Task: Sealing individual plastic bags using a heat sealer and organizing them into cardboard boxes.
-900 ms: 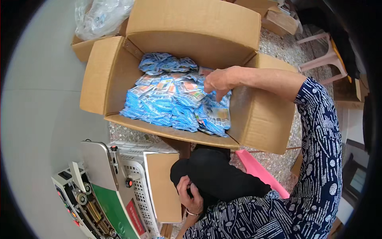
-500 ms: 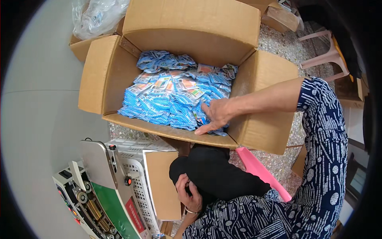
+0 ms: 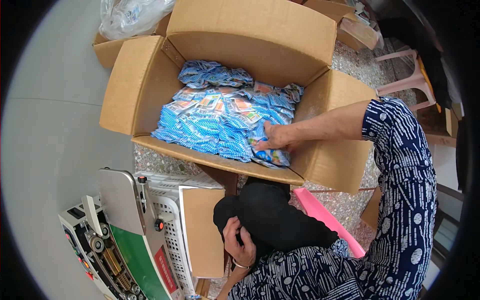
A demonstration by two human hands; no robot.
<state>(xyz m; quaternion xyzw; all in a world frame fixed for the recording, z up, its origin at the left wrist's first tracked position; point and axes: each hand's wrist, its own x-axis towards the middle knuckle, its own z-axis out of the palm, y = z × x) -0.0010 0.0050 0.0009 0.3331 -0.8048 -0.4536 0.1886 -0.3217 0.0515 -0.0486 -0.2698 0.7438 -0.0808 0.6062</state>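
Blue sachets [image 3: 220,122] fill the cardboard box [image 3: 145,85] far ahead of us. Our right hand [image 3: 276,138] lies flat on their near-right corner, fingers loose, gripping nothing. Our left hand [image 3: 241,241] rests open on our knee.

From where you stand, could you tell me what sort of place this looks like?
Probably a small packing workshop: an open cardboard box full of blue sachets, which the right hand presses on, a sealing machine with rollers, and more cartons on the speckled floor.

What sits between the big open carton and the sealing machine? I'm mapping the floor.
In the head view, a white plastic basket with a cardboard sheet leaning against it.
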